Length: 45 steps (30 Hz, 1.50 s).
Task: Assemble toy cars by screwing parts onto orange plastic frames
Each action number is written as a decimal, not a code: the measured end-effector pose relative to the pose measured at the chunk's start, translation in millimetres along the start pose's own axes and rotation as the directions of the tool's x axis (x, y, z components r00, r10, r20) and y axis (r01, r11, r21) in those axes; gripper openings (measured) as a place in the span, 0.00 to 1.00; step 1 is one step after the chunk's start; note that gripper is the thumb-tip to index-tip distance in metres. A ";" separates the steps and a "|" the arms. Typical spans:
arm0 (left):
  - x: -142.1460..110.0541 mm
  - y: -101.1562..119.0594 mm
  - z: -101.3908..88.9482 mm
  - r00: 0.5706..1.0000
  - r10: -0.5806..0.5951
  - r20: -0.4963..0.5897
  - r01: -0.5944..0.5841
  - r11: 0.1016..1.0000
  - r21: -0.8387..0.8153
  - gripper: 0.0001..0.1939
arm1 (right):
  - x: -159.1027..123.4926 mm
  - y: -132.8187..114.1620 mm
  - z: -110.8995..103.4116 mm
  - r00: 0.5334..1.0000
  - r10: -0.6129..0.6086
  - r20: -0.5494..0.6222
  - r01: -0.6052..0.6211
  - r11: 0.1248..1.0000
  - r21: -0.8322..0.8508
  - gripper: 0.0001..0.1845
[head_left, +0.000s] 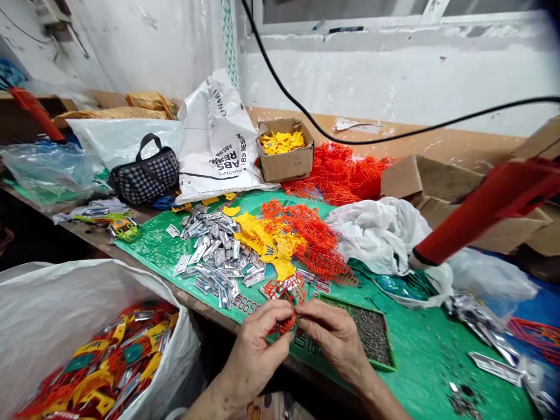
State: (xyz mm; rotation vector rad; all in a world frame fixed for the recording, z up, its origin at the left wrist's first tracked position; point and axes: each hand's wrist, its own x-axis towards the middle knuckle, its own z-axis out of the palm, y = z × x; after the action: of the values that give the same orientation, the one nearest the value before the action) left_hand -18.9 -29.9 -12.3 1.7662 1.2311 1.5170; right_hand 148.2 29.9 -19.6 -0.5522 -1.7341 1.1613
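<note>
Both hands meet over the front edge of the table around a red openwork plastic piece (285, 289), a lattice-like frame with something dark green and shiny showing in it. My left hand (258, 335) pinches its near end between thumb and fingers. Closed at the other side, my right hand (335, 332) has its fingertips against the same piece; anything small between them is hidden. A green tray (391, 344) of small dark metal bits, perhaps screws, lies just beyond the right hand. Past the hands are silver printed pieces (219, 248), yellow plastic parts (266, 239) and red lattice frames (317, 233).
At lower left stands a white sack (175, 297) holding red, yellow and silver assembled pieces. A red cylindrical tool (476, 210) hangs at right. Behind are a cardboard box (286, 166) of yellow parts, a white resin bag (219, 140) and a checkered bag (146, 172).
</note>
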 end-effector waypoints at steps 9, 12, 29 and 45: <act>-1.9 2.0 4.1 0.950 0.311 -0.015 -0.298 0.923 0.243 0.19 | -8.1 1.6 -0.9 0.952 -0.305 0.001 0.299 0.932 -0.207 0.16; -2.4 1.2 3.5 0.944 0.328 -0.016 -0.313 0.913 0.261 0.19 | -6.7 -3.5 -0.3 0.939 -0.343 -0.003 0.332 0.911 -0.245 0.14; 3.6 -2.7 -12.1 0.966 0.233 0.114 -0.246 0.962 0.119 0.13 | -2.9 -9.1 -1.7 0.927 -0.369 0.062 0.369 0.873 -0.321 0.15; -1.1 -3.8 -9.0 0.939 0.316 0.134 -0.341 0.909 0.239 0.14 | -9.1 1.4 0.1 0.955 -0.296 0.020 0.285 0.897 -0.337 0.11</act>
State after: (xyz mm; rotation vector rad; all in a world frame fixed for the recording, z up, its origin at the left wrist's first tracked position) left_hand -28.5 -30.7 -13.7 2.2876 1.1718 1.4809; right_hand 152.1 23.6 -24.9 -0.4878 -1.9244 0.6451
